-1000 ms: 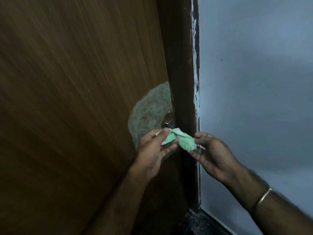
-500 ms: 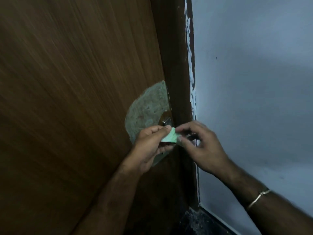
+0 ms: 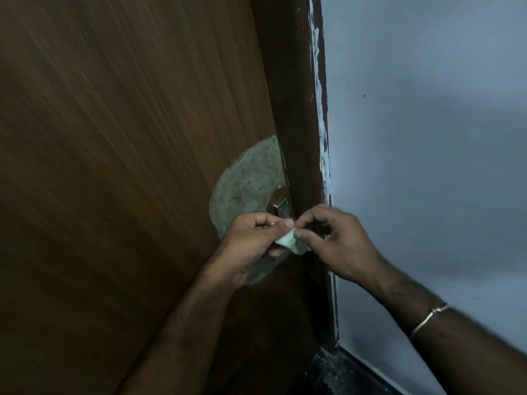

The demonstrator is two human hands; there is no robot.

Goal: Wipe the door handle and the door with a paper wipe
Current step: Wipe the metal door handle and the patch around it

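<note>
A brown wooden door (image 3: 119,172) fills the left of the head view. Near its right edge a grey-green worn patch (image 3: 242,189) surrounds a metal handle (image 3: 281,205), partly hidden behind my fingers. A small pale green paper wipe (image 3: 291,241) is bunched up just below the handle. My left hand (image 3: 253,238) pinches its left side between thumb and fingers. My right hand (image 3: 336,246) pinches its right end with thumb and forefinger. Both hands meet in front of the door's edge.
A dark brown door frame (image 3: 299,115) with chipped white paint runs down beside the door. A pale blue-grey wall (image 3: 427,138) is on the right. A dark speckled floor (image 3: 336,374) shows at the bottom. A thin metal bangle (image 3: 427,317) is on my right wrist.
My right hand has closed in from the right onto the wipe and pinched it. The wipe, spread out between the hands a second ago, is now folded into a smaller bunch.
</note>
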